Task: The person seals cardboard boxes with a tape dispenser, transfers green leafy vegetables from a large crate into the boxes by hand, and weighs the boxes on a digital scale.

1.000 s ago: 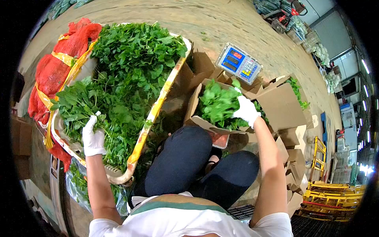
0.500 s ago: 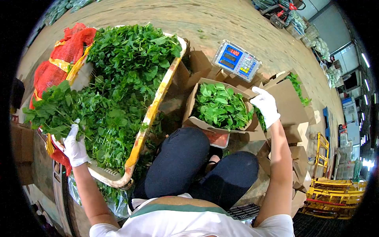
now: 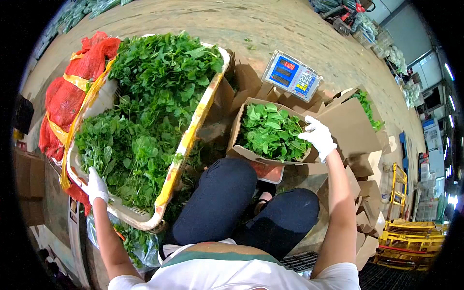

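A worker crouches on a warehouse floor [image 3: 290, 29] sorting leafy greens; at far left a red mesh sack [image 3: 67, 92] lies against a long plastic crate [image 3: 193, 130] heaped with loose greens [image 3: 150, 111]; the gloved left hand [image 3: 96, 186] rests at the crate's near corner, fingers curled at the edge of the pile, though whether it has hold of any stems cannot be told from this angle; between the worker's knees and the scale stands an open cardboard box [image 3: 239, 133], sitting on what looks like the weighing platform and already well filled with packed greens [image 3: 270, 133]; the gloved right hand [image 3: 318, 137] lies partly open on the box's right rim, gripping nothing, its fingers touching the leaves and the flap; beyond the box the scale display [image 3: 292, 76] is lit, its reading too small to trust; at right more folded cartons [image 3: 350, 130] are stacked, one showing greens inside. The step in hand appears to be filling the box to weight; the next move would call for a fresh handful from the crate, or a trim, as the display dictates.
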The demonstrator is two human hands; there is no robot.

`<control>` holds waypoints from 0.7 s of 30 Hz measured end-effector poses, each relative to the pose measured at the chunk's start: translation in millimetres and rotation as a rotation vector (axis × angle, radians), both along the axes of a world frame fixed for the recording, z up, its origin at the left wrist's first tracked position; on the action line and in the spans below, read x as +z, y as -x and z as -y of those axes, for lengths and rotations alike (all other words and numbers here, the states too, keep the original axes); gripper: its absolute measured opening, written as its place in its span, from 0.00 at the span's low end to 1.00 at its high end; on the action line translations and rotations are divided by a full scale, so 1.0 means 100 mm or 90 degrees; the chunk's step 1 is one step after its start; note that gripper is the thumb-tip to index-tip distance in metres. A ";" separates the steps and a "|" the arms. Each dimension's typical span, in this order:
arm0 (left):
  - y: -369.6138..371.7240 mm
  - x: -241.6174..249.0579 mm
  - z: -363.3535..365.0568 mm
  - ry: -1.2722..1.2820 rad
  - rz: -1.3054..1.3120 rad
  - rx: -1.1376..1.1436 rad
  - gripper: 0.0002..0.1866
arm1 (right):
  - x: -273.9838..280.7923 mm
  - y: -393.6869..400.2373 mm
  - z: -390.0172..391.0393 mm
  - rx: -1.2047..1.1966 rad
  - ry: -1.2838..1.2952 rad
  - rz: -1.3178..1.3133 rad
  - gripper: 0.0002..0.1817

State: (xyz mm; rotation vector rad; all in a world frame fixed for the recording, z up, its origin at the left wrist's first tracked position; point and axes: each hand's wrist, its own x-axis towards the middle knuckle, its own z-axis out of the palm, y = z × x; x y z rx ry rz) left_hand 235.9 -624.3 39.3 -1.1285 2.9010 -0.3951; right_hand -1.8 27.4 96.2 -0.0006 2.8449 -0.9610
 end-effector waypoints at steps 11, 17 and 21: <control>1.32 1.22 -1.97 -0.285 -0.262 -0.621 0.09 | -0.14 0.03 0.17 0.106 -0.052 0.044 0.45; 2.12 0.63 -3.56 -0.475 -0.096 -1.010 0.10 | 0.00 0.02 0.54 0.232 -0.404 -0.006 0.40; 2.25 0.47 -4.00 -0.406 0.209 -1.057 0.27 | -0.42 0.06 0.43 0.129 -0.087 -0.015 0.35</control>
